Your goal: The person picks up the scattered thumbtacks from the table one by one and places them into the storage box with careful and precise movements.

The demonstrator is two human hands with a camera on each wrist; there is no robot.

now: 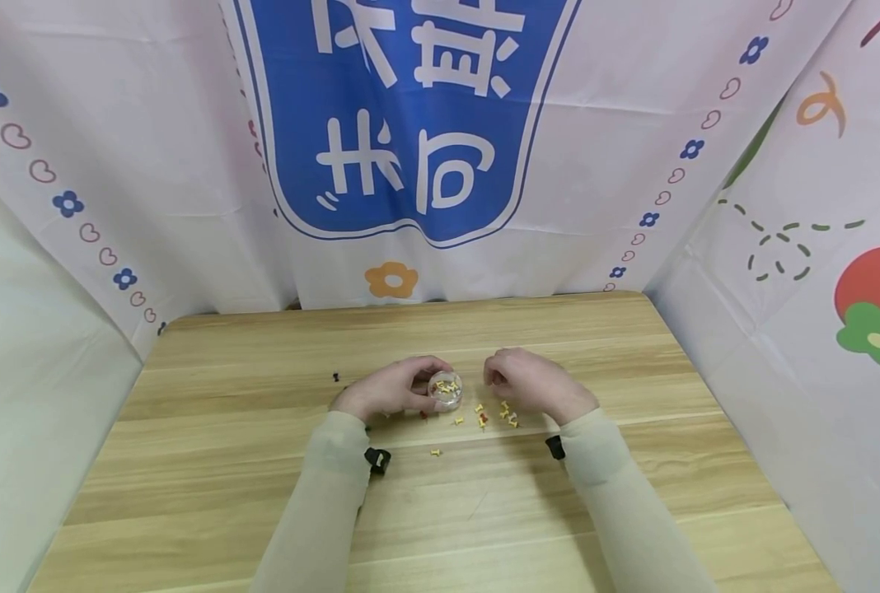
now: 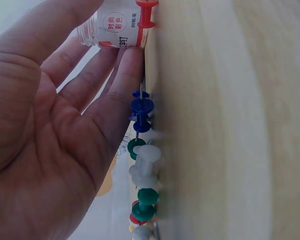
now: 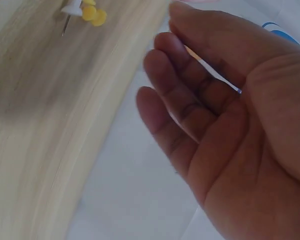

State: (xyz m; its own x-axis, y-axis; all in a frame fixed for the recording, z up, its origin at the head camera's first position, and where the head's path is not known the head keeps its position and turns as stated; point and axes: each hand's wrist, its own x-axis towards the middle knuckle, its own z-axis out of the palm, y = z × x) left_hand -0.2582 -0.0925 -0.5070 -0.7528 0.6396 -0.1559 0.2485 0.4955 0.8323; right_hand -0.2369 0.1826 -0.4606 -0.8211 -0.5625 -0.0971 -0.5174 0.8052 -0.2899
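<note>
My left hand (image 1: pixel 395 387) holds a small clear jar (image 1: pixel 446 390) with yellow push pins showing inside. Its thumb and fingers lie around the jar's sides, and the left wrist view shows the label (image 2: pixel 121 22) facing the palm. Beside that hand are blue push pins (image 2: pixel 142 112) and green push pins (image 2: pixel 144 204), with white and red ones among them. To the jar's right, my right hand (image 1: pixel 532 383) is above the table, fingers loosely bent and nothing visible between them. Several yellow push pins (image 1: pixel 505 409) lie just below it.
The wooden table (image 1: pixel 262 511) carries more scattered pins, among them a lone yellow push pin (image 1: pixel 436 452) nearer me and a dark push pin (image 1: pixel 336 376) to the left. A printed curtain (image 1: pixel 559 247) hangs along the back edge.
</note>
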